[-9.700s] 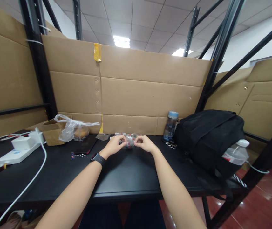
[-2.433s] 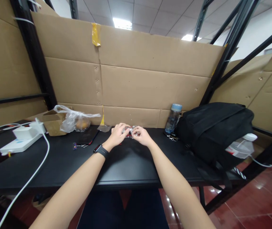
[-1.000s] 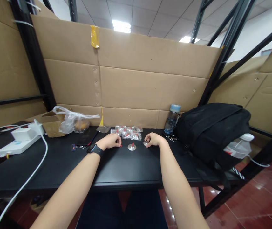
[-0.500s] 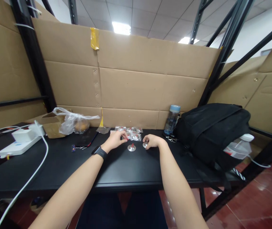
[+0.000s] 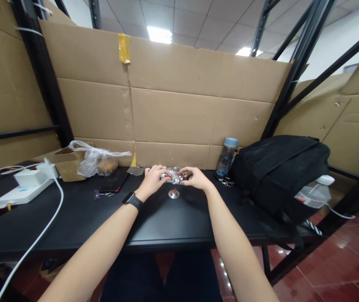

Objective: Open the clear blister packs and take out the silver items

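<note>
Your left hand (image 5: 153, 179) and right hand (image 5: 195, 178) are stretched out together at the far side of the black counter (image 5: 72, 218), both pinching the same small clear packet (image 5: 173, 175) between them; red and silvery bits show through the plastic, though what they are is too small to tell. The packet sits just above the counter, close to the cardboard wall (image 5: 173, 113). Just in front of your hands, between your wrists, a silver disc (image 5: 173, 193) with a red knob lies on the counter, apart from both hands. Your left wrist wears a black watch (image 5: 131, 199). To the left are a key ring (image 5: 102, 194), a dark phone (image 5: 114, 184), a plastic bag (image 5: 99, 161) against a small carton (image 5: 66, 167), and a white power strip (image 5: 19, 195) with its cable. To the right stand a bottle (image 5: 226, 157) and a black backpack (image 5: 280, 176).
</note>
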Available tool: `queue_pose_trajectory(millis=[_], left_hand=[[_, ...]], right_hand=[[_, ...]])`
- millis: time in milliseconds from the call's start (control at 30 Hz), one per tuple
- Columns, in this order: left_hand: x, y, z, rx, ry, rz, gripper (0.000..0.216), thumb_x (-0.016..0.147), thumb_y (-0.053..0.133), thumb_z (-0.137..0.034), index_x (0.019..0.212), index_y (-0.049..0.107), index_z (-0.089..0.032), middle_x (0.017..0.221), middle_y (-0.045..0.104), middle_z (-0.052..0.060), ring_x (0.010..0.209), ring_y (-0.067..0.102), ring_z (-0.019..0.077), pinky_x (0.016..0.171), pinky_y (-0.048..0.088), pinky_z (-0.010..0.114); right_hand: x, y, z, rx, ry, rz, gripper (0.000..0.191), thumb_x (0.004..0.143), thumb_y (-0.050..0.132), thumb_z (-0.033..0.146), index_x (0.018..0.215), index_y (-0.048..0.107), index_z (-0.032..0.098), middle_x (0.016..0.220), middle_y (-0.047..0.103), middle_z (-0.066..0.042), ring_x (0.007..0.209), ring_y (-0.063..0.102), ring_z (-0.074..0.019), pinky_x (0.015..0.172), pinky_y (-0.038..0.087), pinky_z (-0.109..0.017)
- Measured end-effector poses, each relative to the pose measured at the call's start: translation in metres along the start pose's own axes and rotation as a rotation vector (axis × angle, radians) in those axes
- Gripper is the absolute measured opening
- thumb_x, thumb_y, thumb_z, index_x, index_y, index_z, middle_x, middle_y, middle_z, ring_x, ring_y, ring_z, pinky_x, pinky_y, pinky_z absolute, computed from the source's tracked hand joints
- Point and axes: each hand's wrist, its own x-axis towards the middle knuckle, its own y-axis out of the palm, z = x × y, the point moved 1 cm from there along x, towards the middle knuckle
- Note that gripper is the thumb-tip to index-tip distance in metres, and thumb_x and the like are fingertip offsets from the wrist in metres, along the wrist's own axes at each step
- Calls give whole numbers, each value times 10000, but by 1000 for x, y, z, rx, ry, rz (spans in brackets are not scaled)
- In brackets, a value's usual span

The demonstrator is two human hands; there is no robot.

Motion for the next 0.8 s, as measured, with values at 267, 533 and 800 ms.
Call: queue_pose_trajectory(millis=[267, 533, 800], left_hand=[[1, -8, -11, 27, 35, -62, 90, 941, 652, -305, 919, 737, -287, 1009, 736, 20, 1072, 576, 234, 887, 267, 401], [1, -12, -21, 47, 66, -117, 103, 961, 629, -274, 929, 725, -289, 1016, 733, 3, 1067, 577, 221, 854, 244, 407], [1, -7, -24, 28, 6, -149, 101, 951, 636, -273, 909, 728, -283, 1020, 711, 9, 1062, 582, 224, 866, 254, 404]], right_hand=[[8, 21, 3, 423, -18, -97, 537, 598, 870, 269, 1097, 684, 200, 1157, 702, -89, 941, 689, -205, 827, 563, -332], [10, 35, 8, 626, -27, -117, 582, 574, 907, 261, 1110, 682, 222, 1154, 701, -72, 957, 707, -214, 920, 570, -382], [8, 40, 12, 719, -47, -89, 562, 602, 902, 230, 1120, 683, 238, 1218, 663, -60, 960, 706, -196, 918, 571, -348]])
